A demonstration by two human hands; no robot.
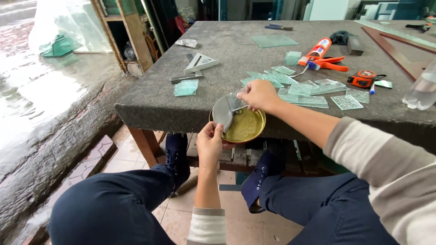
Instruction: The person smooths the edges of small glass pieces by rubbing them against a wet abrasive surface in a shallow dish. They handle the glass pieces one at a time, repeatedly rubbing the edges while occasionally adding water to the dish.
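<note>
My left hand (211,145) grips a round gold-coloured tin (250,129) from below, holding it against the front edge of the grey felt-covered table (150,106). A grey disc (221,114) leans tilted in the tin's left side. My right hand (259,94) reaches over the tin from the table side and pinches a small flat shiny piece (236,105) above the tin's rim. I cannot tell whether that piece is glass or metal. The tin's bottom looks wet and yellowish.
Several small cut glass pieces (309,93) lie on the table behind my right hand. Farther back are an orange caulking gun (323,56), an orange tape measure (363,78), a metal square (200,63) and a plastic bottle (422,88). My knees sit below the table edge.
</note>
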